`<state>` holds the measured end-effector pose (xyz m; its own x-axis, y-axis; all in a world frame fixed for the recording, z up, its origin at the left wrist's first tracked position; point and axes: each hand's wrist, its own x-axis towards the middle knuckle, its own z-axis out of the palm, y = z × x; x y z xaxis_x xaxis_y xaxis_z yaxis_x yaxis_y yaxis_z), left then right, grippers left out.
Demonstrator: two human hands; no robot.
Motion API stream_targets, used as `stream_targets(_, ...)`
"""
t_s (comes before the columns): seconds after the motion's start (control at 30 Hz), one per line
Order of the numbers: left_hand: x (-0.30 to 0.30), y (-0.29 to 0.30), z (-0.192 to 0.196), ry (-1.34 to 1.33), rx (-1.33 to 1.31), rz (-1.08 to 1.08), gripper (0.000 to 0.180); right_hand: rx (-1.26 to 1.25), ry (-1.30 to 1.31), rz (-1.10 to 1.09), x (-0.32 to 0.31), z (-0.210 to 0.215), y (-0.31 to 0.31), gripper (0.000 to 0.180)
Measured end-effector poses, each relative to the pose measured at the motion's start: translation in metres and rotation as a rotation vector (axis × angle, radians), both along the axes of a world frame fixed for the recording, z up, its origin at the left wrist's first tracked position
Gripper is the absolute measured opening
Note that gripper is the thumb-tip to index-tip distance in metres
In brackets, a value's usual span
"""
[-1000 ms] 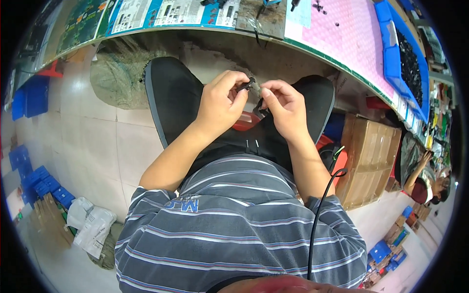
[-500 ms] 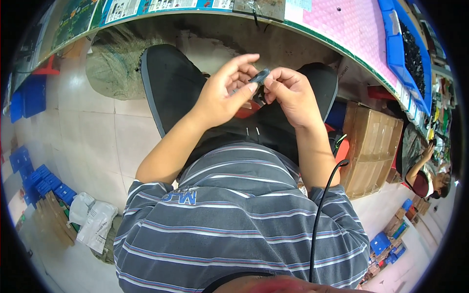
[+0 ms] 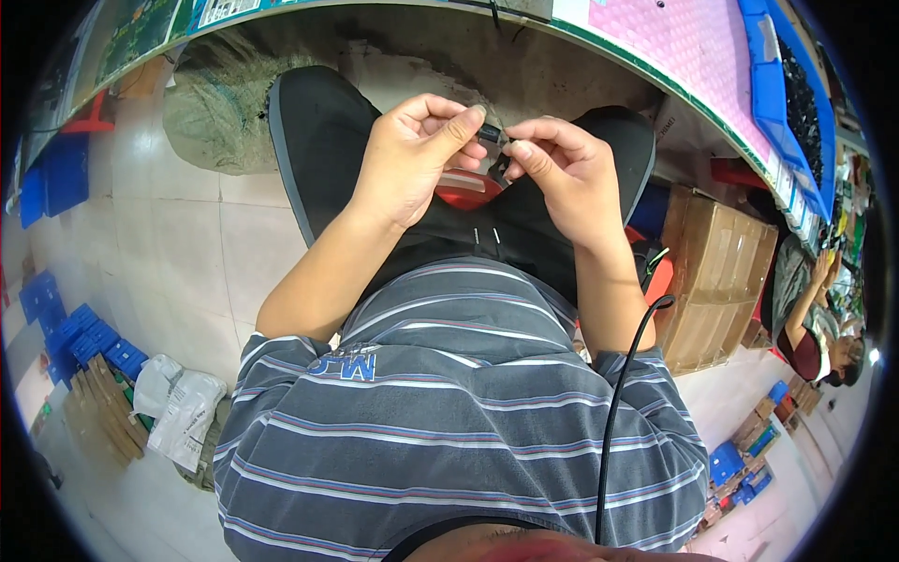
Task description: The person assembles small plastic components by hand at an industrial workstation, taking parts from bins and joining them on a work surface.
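Above my lap, my left hand (image 3: 419,155) pinches a small black part (image 3: 489,134) between thumb and fingers. The part looks short and dark; its exact kind cannot be made out. My right hand (image 3: 568,170) meets its right end, thumb and forefinger pressed together at the tip. A thin strand seems to rise beside the fingertips, too fine to name. The other fingers of both hands are curled.
A workbench with a pink padded mat (image 3: 674,42) curves ahead, bearing a blue bin (image 3: 770,89) of small black parts. A cardboard box (image 3: 716,281) stands at my right, a greenish sack (image 3: 220,112) under the bench. Another person (image 3: 807,337) works at far right.
My hands have turned about the black part, which now lies more level between them. The left thumb has come up over it, and the right hand has shifted slightly right.
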<state>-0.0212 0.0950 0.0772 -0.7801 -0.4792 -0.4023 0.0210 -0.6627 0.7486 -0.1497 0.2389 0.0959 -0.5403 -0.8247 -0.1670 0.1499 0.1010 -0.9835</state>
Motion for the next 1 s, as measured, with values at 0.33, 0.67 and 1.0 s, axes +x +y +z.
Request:
stream_targets(0.33, -0.001, 0.008, 0.022, -0.016, -0.202, -0.049, 0.023, -0.092, 0.212, -0.084, 0.01, 0.007, 0.001, 0.008)
stream_targets(0.67, 0.0, 0.008, 0.015, 0.07, -0.191, -0.193, 0.02, -0.146, 0.061, -0.054, 0.003, 0.005, -0.002, 0.007)
stream_targets(1.0, -0.002, 0.006, 0.008, 0.301, 0.03, 0.011, 0.015, -0.149, -0.005, -0.047, 0.012, 0.013, 0.002, 0.011)
